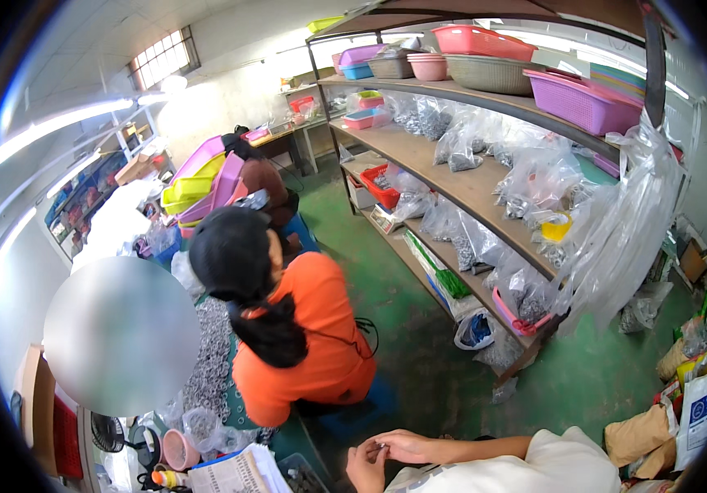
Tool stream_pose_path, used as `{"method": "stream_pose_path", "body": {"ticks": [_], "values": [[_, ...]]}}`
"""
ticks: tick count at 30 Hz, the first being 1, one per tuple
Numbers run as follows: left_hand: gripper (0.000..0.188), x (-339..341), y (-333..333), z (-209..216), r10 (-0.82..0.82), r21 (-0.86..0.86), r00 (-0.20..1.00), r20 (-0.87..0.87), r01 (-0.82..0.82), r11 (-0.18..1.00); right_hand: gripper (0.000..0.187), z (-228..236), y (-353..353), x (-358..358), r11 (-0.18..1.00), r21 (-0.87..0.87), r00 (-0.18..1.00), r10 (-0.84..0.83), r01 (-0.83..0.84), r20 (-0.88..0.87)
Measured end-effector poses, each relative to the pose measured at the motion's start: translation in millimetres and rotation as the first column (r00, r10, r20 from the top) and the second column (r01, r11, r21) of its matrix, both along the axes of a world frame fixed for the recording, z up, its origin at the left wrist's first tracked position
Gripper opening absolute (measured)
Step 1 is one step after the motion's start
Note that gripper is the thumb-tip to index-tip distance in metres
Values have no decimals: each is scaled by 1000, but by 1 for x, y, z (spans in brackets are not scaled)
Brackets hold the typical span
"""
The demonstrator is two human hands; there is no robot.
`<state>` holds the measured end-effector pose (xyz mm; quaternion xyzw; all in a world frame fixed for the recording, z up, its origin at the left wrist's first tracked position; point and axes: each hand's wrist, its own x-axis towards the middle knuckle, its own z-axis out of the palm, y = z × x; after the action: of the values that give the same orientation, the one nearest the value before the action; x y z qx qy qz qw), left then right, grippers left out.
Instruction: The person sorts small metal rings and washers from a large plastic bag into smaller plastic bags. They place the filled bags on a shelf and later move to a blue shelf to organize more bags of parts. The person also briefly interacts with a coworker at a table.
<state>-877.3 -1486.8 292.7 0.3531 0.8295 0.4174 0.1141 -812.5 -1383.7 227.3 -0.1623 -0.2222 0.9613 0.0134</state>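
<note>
At the lower edge, my left hand (365,468) and my right hand (409,446) meet in front of my white shirt (526,468). The fingers of both are bent and pressed together around something small, perhaps a bit of metal, too tiny to name. Left of them, a stack of papers (234,475) lies beside a dark plastic bin (297,470). Farther along the same bench, a pink cup (179,449) stands near clear plastic bags (205,429). Many small grey metal parts (212,353) are heaped beyond.
A person in an orange top (308,329) sits just ahead, another person in brown (267,185) farther off. Shelves (419,152) on the right hold bagged metal parts and baskets. Sacks and packages (641,435) lie at the lower right. A round blurred patch hides the left.
</note>
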Motion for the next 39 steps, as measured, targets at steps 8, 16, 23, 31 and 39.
{"method": "stream_pose_path", "body": {"ticks": [8,16,23,31,39], "values": [[17,41,142,-8,-214,9,975,-57,214,977,26,23,130,76,972,-27,972,-235,235,-4],[21,41,249,-6,-357,-46,934,-2,357,933,26,20,221,87,920,-41,921,-388,389,30],[22,-1,362,-14,-452,-32,892,-10,451,892,26,24,325,49,886,46,886,-463,462,20],[16,-63,486,-5,-518,130,853,65,507,852,26,28,445,-1,866,88,866,-498,493,52],[19,-104,522,-16,-423,93,892,160,413,906,30,16,487,-45,919,-1,910,-391,395,140]]}}
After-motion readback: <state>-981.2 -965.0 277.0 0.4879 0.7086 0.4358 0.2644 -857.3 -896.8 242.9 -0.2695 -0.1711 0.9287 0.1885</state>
